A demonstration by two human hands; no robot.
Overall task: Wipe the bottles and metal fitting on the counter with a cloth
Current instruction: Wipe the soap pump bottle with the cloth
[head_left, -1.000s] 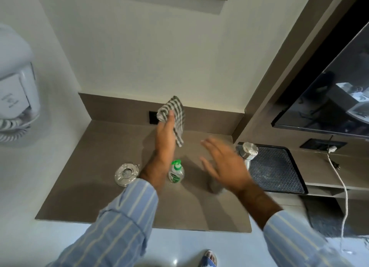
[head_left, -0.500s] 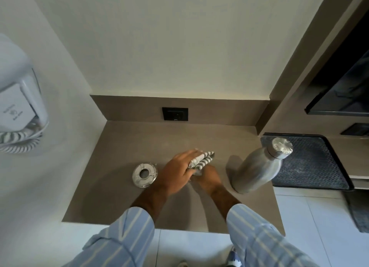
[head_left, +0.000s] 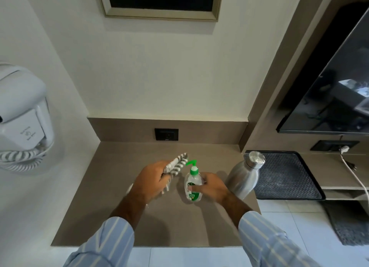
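My left hand (head_left: pixel 152 182) grips a bunched grey-and-white checked cloth (head_left: pixel 176 164) just left of a small clear pump bottle (head_left: pixel 192 187) with a green pump top. The pump bottle stands on the brown counter (head_left: pixel 123 223), and my right hand (head_left: pixel 211 188) wraps its right side, thumb across the label. A steel bottle (head_left: pixel 243 177) with a metal cap stands upright at the counter's right edge, apart from my right hand. The round metal fitting is hidden behind my left wrist, except for a pale sliver (head_left: pixel 129 188).
A black mesh tray (head_left: pixel 285 177) lies on the lower shelf to the right. A black wall socket (head_left: pixel 166 134) sits in the backsplash. A white wall hair dryer (head_left: pixel 22 117) hangs at left, a dark TV screen (head_left: pixel 335 95) at right. A white cable (head_left: pixel 357 179) trails down.
My left hand has lifted the cloth off the pump bottle and shifted left, which uncovers the green pump. My right hand now holds the bottle's side. The camera has tilted upward.
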